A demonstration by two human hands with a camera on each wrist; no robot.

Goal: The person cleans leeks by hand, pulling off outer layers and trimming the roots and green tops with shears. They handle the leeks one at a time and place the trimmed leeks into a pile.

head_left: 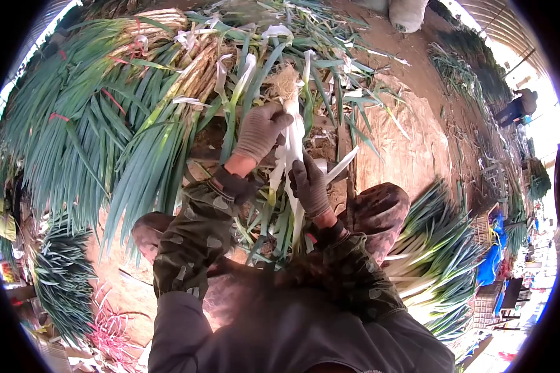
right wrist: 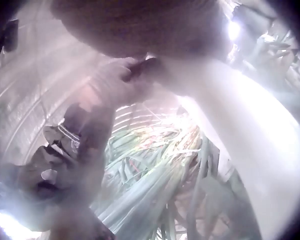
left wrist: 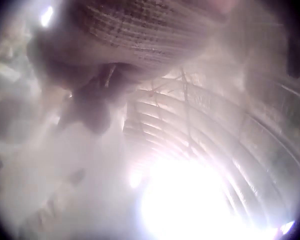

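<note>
A thick white leek (head_left: 296, 133) stands root end away from the body, its shaggy roots (head_left: 284, 81) at the top. My gloved left hand (head_left: 261, 132) grips the white shaft just below the roots. Lower down, my gloved right hand (head_left: 311, 183) holds the same stalk, with loose pale outer layers hanging beside it. In the right wrist view the white stalk (right wrist: 262, 135) looms large under the dark glove (right wrist: 150, 27). Haze blurs the left wrist view, where the knitted glove (left wrist: 145, 30) fills the top.
Large bundles of green leeks (head_left: 74, 124) lie at the left, some tied with red strips. Peeled white leeks (head_left: 426, 261) are piled by the right knee. Stripped leaves litter the ground ahead, beside a flat brown sheet (head_left: 398, 140). Another person (head_left: 519, 107) is far right.
</note>
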